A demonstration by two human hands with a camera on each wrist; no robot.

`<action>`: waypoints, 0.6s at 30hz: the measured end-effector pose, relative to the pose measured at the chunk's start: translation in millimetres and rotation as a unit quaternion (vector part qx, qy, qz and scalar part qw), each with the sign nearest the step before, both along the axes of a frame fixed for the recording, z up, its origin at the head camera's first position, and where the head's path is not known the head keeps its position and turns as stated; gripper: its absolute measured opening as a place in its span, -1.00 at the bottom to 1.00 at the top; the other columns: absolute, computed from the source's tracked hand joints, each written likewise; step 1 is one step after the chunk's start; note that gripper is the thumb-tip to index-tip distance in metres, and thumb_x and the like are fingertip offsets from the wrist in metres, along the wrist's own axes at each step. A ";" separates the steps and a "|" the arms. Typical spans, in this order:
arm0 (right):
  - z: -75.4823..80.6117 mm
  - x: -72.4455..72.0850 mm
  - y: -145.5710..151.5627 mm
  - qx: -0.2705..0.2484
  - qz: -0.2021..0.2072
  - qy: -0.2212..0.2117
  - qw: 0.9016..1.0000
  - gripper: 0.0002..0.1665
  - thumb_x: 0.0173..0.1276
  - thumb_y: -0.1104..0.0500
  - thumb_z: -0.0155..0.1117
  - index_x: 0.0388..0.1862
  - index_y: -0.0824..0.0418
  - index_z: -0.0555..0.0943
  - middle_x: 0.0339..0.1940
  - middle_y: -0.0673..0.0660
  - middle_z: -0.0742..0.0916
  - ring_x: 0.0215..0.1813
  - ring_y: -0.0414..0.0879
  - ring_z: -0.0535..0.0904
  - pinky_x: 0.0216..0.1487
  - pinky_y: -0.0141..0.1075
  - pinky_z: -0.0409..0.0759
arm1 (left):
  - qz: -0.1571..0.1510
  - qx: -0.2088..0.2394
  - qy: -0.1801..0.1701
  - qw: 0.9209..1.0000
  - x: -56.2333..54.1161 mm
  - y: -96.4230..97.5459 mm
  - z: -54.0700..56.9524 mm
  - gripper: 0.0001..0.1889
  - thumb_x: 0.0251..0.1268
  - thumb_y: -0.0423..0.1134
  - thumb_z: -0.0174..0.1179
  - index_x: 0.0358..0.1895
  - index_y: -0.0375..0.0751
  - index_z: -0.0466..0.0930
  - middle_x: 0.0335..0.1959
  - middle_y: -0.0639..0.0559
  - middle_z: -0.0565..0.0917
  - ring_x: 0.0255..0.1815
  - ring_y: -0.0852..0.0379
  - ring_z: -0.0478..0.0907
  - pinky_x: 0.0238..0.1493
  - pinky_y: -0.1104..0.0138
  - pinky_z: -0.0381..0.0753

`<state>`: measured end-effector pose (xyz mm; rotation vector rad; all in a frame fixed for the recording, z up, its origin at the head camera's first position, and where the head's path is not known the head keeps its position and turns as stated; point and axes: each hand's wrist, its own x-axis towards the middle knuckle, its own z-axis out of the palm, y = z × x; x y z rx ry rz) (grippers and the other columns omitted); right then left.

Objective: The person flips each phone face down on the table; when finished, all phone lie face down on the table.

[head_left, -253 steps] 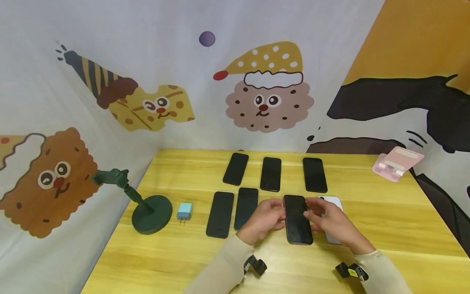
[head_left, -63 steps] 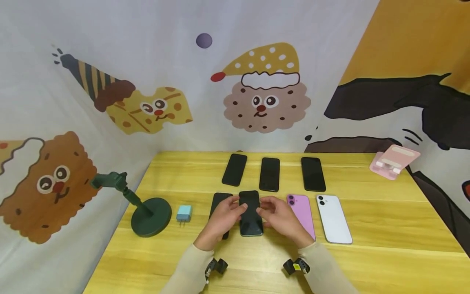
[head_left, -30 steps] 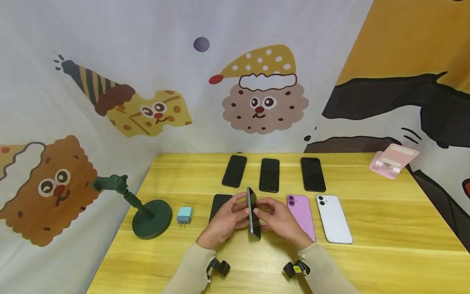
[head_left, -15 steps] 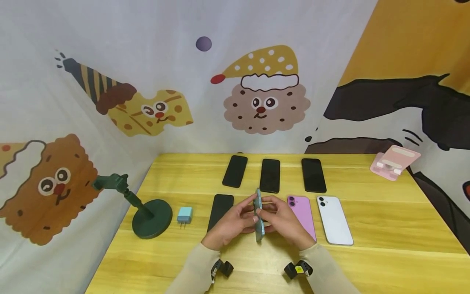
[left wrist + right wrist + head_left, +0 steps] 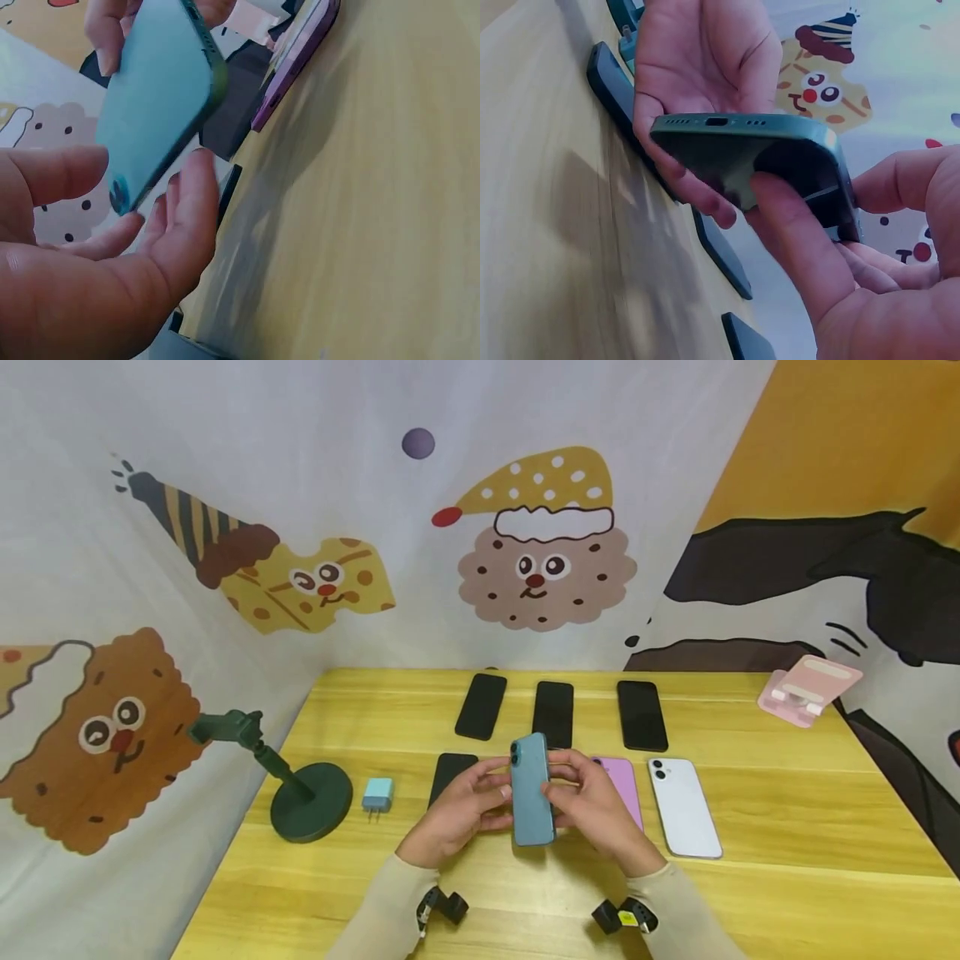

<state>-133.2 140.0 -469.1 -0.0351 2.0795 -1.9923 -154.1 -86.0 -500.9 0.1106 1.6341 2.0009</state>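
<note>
A teal phone [image 5: 531,793] is raised over the table, back up, its camera lens at the upper left corner. My right hand [image 5: 596,806] pinches its right edge, thumb on the back and fingers against the dark screen [image 5: 735,161] in the right wrist view. At the opposite edge my left hand [image 5: 461,810] has its thumb and fingers parted, with fingertips right by the camera corner in the left wrist view. Left of it, a black phone [image 5: 450,772] is partly covered by that hand. A pink phone [image 5: 624,781] lies partly hidden behind my right hand.
A white phone [image 5: 686,810] lies face down at right. Three dark phones, one of them the black phone [image 5: 481,706], form the back row. A green stand [image 5: 311,802] and blue charger [image 5: 377,793] are at left; a pink stand [image 5: 806,689] is at back right.
The phone has turned from screen up, through on edge, to teal back up between both hands. Earlier, the hands held another phone farther right; the pink phone now lies there, back up.
</note>
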 end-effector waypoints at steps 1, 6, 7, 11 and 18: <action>0.5 0.6 0.3 0.000 -0.002 0.000 1.000 -0.44 0.50 0.32 0.27 0.43 0.28 0.43 0.33 0.39 0.65 0.04 0.13 0.80 -0.21 0.02 0.84 | -0.002 0.001 -0.003 1.000 0.2 0.4 0.2 -0.41 0.62 -0.31 0.16 0.61 -0.07 0.28 0.40 -0.27 0.49 0.14 -0.01 0.68 0.05 0.13 0.77; -0.7 3.4 2.9 0.009 -0.017 0.008 1.000 -0.39 0.51 0.28 0.30 0.50 0.27 0.43 0.27 0.39 0.64 0.03 0.09 0.79 -0.20 0.00 0.84 | -0.004 0.000 -0.003 1.000 0.6 3.7 0.5 -0.42 0.63 -0.32 0.14 0.62 -0.08 0.27 0.37 -0.28 0.51 0.14 -0.02 0.68 0.03 0.14 0.76; -1.9 3.5 3.8 0.016 -0.021 0.012 1.000 -0.37 0.51 0.28 0.31 0.51 0.27 0.43 0.23 0.39 0.64 0.00 0.07 0.79 -0.21 -0.01 0.84 | -0.002 -0.003 -0.001 1.000 0.3 4.4 0.5 -0.41 0.63 -0.32 0.14 0.62 -0.09 0.27 0.37 -0.29 0.52 0.13 -0.02 0.69 0.03 0.14 0.76; -8.2 2.9 8.7 0.069 -0.043 0.036 0.996 -0.36 0.50 0.27 0.36 0.51 0.30 0.48 0.04 0.34 0.66 -0.13 -0.01 0.77 -0.28 -0.09 0.84 | 0.005 -0.028 0.019 0.999 -0.9 7.4 0.4 -0.39 0.60 -0.33 0.16 0.63 -0.15 0.26 0.33 -0.30 0.52 0.08 0.00 0.68 0.03 0.15 0.77; -18.4 0.3 15.0 0.210 -0.071 0.071 0.973 -0.42 0.44 0.31 0.41 0.41 0.36 0.59 -0.14 0.22 0.77 -0.26 -0.10 0.74 -0.44 -0.27 0.78 | 0.005 -0.068 0.043 0.997 -1.9 19.3 -2.1 -0.38 0.59 -0.37 0.16 0.63 -0.22 0.27 0.21 -0.26 0.50 0.02 0.04 0.63 0.01 0.17 0.79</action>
